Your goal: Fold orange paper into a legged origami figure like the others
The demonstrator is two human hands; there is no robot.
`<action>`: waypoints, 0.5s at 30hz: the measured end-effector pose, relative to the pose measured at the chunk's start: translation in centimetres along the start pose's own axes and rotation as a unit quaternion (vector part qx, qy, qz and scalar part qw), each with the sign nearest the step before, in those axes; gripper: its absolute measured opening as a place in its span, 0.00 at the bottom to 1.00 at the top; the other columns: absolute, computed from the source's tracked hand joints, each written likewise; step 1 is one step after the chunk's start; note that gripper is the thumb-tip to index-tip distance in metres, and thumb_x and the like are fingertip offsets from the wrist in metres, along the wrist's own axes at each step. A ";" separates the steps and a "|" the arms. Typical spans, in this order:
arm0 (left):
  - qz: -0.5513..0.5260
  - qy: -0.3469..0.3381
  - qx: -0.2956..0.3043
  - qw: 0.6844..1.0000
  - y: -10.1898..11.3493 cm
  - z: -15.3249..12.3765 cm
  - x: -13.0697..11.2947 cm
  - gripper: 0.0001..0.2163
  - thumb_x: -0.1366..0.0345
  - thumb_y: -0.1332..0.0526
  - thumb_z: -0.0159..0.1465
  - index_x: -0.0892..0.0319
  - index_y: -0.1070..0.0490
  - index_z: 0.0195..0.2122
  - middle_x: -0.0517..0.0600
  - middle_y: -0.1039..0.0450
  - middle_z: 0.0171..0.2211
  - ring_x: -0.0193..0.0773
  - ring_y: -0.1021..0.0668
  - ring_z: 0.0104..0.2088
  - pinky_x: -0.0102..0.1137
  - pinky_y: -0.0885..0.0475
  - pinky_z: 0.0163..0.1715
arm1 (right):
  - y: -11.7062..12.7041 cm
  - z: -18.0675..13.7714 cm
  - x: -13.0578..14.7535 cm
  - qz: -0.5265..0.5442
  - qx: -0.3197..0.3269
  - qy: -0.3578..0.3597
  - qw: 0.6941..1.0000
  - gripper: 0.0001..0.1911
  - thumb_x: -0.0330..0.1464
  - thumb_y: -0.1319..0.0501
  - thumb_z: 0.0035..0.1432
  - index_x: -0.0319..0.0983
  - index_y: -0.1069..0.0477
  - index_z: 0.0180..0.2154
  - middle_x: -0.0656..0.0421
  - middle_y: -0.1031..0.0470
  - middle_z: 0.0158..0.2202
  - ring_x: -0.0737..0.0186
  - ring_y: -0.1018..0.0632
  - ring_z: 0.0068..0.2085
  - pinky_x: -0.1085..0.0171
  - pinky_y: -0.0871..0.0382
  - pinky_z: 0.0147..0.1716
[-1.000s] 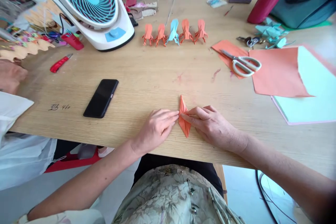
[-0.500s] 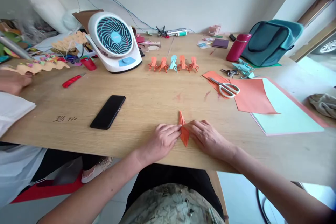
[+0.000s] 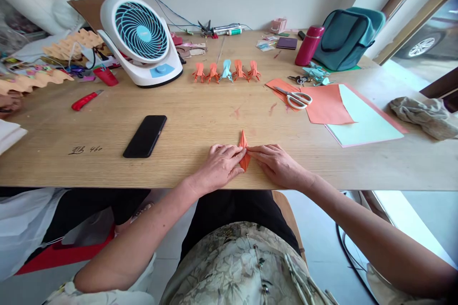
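A small folded piece of orange paper (image 3: 244,139), narrow and pointed at both ends, lies on the wooden table near its front edge. My left hand (image 3: 222,162) presses on its left side with fingers close together. From the other side, the fingertips of my right hand (image 3: 274,162) pinch at its middle, almost meeting the left ones. The paper's centre is partly hidden under the fingers. Beyond it stands a row of several folded paper figures, orange ones (image 3: 239,70) and a light blue one (image 3: 226,71).
White-handled scissors (image 3: 297,100) rest on orange sheets (image 3: 329,105) at the right. A black phone (image 3: 145,137), a red utility knife (image 3: 86,100) and a fan (image 3: 141,40) are on the left. A pink bottle (image 3: 309,46) stands by a teal bag (image 3: 348,40). Another person's hand (image 3: 10,105) shows far left.
The view has tilted and shifted, so the table appears higher. Both hands stay on the folded orange paper, their fingertips now closer together over its middle.
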State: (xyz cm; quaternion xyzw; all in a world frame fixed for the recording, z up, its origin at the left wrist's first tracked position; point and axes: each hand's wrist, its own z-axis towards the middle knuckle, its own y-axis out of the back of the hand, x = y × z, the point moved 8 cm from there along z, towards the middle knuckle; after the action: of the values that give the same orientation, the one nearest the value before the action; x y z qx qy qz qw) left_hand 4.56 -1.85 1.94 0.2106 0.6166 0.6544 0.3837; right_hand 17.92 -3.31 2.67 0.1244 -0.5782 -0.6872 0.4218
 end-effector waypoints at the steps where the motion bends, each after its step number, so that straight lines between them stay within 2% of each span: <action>1: 0.003 -0.006 0.004 1.000 0.0 -0.1 0.0 0.23 0.59 0.42 0.72 0.61 0.37 0.66 0.61 0.31 0.62 0.53 0.31 0.62 0.52 0.39 0.60 | -0.1 -0.1 0.1 -0.005 0.002 0.002 1.000 0.24 0.25 0.48 0.68 0.38 0.35 0.64 0.45 0.28 0.61 0.50 0.24 0.56 0.49 0.31 0.55; 6: 0.014 -0.052 0.050 0.997 -0.6 -0.4 0.2 0.25 0.59 0.50 0.75 0.59 0.46 0.71 0.58 0.47 0.72 0.53 0.46 0.73 0.54 0.47 0.67 | -0.2 -0.3 0.5 -0.040 0.017 0.018 0.999 0.24 0.26 0.49 0.69 0.38 0.35 0.64 0.45 0.31 0.64 0.49 0.24 0.56 0.49 0.31 0.54; 10: 0.017 -0.039 0.077 0.996 -1.0 -0.6 0.7 0.26 0.56 0.53 0.76 0.57 0.53 0.73 0.56 0.51 0.73 0.52 0.49 0.74 0.57 0.53 0.69 | -0.2 -0.3 0.9 -0.075 0.033 0.032 0.996 0.23 0.29 0.50 0.71 0.37 0.36 0.65 0.45 0.32 0.65 0.51 0.24 0.52 0.52 0.32 0.52; 15: 0.020 -0.019 0.101 0.994 -1.3 -0.7 0.4 0.28 0.55 0.52 0.76 0.56 0.55 0.74 0.53 0.54 0.74 0.52 0.51 0.74 0.57 0.57 0.70 | -0.3 -0.5 1.8 -0.136 0.057 0.028 0.989 0.22 0.32 0.50 0.72 0.37 0.36 0.64 0.46 0.33 0.66 0.52 0.26 0.46 0.52 0.34 0.49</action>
State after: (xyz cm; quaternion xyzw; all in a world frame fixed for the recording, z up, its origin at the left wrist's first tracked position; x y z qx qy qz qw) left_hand 4.17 -2.07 0.50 0.2734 0.6679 0.5920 0.3588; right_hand 17.01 -4.97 2.85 0.2445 -0.5820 -0.7005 0.3329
